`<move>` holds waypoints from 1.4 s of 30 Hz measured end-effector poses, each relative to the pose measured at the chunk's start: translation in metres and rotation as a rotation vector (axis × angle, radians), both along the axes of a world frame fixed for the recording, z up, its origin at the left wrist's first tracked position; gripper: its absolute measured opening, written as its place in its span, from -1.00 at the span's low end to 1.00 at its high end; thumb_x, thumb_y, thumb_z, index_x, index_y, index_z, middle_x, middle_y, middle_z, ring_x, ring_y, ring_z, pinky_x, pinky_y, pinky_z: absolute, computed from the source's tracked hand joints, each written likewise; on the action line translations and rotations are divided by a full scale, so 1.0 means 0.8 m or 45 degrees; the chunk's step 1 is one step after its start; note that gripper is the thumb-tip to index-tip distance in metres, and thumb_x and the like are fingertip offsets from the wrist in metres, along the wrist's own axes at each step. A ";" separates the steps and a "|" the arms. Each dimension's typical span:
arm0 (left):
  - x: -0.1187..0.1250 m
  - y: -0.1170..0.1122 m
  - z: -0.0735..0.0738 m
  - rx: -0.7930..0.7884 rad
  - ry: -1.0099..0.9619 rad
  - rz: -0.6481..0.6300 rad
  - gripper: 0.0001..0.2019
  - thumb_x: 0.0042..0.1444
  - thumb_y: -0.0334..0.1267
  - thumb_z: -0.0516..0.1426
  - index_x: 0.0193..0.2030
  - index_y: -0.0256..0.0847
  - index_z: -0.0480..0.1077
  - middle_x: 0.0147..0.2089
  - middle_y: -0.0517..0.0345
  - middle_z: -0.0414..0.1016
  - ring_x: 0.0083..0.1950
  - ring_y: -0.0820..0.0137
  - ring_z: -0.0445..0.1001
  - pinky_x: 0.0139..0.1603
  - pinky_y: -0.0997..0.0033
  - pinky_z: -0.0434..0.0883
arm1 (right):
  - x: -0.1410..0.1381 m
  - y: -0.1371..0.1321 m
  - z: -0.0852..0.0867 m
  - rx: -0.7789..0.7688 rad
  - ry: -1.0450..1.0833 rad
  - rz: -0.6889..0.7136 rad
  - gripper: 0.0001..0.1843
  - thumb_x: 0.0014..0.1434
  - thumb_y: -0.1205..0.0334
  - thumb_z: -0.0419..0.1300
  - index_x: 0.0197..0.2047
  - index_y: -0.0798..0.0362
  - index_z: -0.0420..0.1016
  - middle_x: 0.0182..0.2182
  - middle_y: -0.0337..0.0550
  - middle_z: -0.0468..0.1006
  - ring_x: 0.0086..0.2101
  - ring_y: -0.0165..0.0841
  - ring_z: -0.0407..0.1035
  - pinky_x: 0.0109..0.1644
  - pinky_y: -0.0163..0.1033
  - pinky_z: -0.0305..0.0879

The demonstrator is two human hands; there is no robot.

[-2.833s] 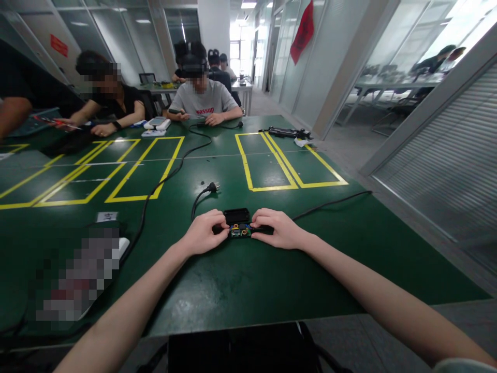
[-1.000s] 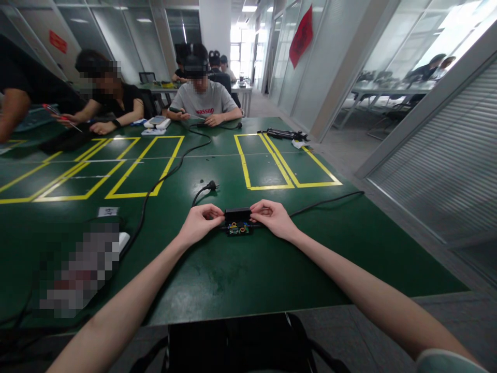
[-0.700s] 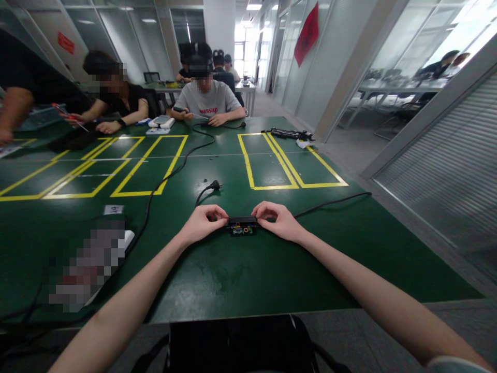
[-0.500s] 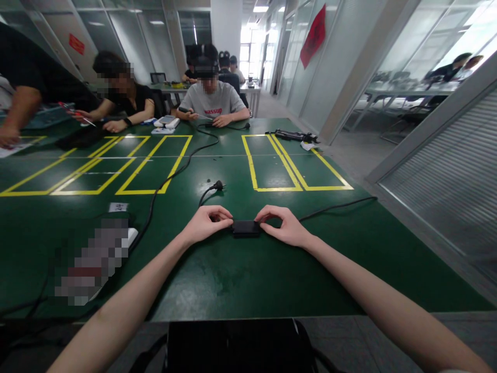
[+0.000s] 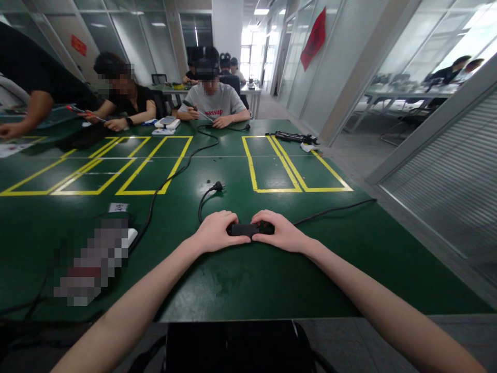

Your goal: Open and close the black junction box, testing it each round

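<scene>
A black power adapter [image 5: 244,230] is gripped at its two ends, close to the green tabletop. My left hand [image 5: 217,231] is closed round the left end, thumb along the near side and fingers behind. On the other end my right hand [image 5: 282,233] is closed likewise, its thumb tip near the left one. A cord with a black plug [image 5: 218,186] at its end curves behind my left hand. From behind my right hand a thin black cable [image 5: 336,209] runs off to the right. My fingertips behind the adapter are partly hidden.
Yellow tape rectangles [image 5: 276,189] mark the green table [image 5: 217,290]. A blurred-out object [image 5: 95,259] lies at left beside a long black cord [image 5: 155,192]. Several people sit or stand across the table; one holds a long tool. A black folded stand [image 5: 293,137] lies at the far right.
Both hands have gone from pinching the adapter's ends with fingertips to wrapping round them, thumbs now on the near side. The adapter appears turned, with a different face towards me.
</scene>
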State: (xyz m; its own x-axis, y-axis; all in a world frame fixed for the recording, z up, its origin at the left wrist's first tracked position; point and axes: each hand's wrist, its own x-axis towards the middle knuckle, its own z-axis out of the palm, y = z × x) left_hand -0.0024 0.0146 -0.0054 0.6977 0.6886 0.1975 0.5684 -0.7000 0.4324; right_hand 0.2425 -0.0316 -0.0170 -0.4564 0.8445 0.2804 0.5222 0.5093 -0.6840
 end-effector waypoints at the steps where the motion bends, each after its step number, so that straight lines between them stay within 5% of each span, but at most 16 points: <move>1: 0.002 -0.001 0.000 0.057 0.052 -0.015 -0.51 0.10 0.28 0.28 -0.37 -0.18 0.44 -0.37 0.14 0.48 -0.33 0.29 0.43 -0.35 0.39 0.22 | 0.000 -0.001 0.001 -0.013 0.009 0.005 -0.76 0.20 0.12 0.39 -0.13 0.02 0.52 -0.17 -0.10 0.58 -0.21 -0.25 0.46 -0.12 -0.14 0.41; 11: -0.001 -0.003 -0.008 0.318 0.101 -0.197 -0.50 0.29 0.24 0.16 -0.40 -0.19 0.38 -0.40 0.13 0.46 -0.33 0.30 0.41 -0.33 0.37 0.16 | -0.010 -0.014 0.008 0.033 -0.033 0.018 -0.68 0.11 0.29 0.39 -0.10 0.01 0.41 -0.29 -0.26 0.41 -0.36 -0.39 0.30 -0.30 -0.29 0.24; 18: 0.001 -0.005 -0.014 0.463 0.007 -0.224 -0.45 0.39 0.23 0.02 -0.41 -0.19 0.38 -0.44 0.13 0.40 -0.32 0.31 0.35 -0.31 0.31 0.16 | -0.008 -0.012 0.008 0.139 -0.290 0.074 -0.80 0.27 0.11 0.31 -0.24 0.03 0.41 -0.35 -0.21 0.47 -0.37 -0.35 0.36 -0.31 -0.27 0.18; 32: 0.005 -0.010 -0.014 0.374 -0.008 -0.238 -0.51 0.42 0.17 0.01 -0.24 -0.23 0.44 -0.29 0.05 0.52 -0.23 0.27 0.43 -0.19 0.29 0.32 | -0.002 -0.010 0.014 0.179 -0.395 0.077 -0.76 0.32 0.02 0.25 -0.22 0.02 0.44 -0.36 -0.18 0.54 -0.39 -0.32 0.41 -0.33 -0.27 0.16; 42: 0.004 -0.014 -0.008 0.381 -0.143 -0.244 -0.59 0.40 0.09 0.09 -0.05 -0.25 0.51 -0.16 -0.05 0.60 -0.11 0.21 0.50 -0.05 0.20 0.44 | 0.003 -0.013 0.020 0.470 -0.501 0.053 -0.62 0.42 -0.09 0.12 -0.20 0.06 0.50 -0.36 -0.08 0.59 -0.36 -0.28 0.46 -0.30 -0.22 0.19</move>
State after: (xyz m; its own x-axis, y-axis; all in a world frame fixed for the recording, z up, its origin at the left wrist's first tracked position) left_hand 0.0009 0.0034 -0.0115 0.7709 0.4475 0.4532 0.3752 -0.8941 0.2446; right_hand 0.2451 -0.0423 -0.0009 -0.6178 0.7009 0.3565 0.6770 0.7047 -0.2124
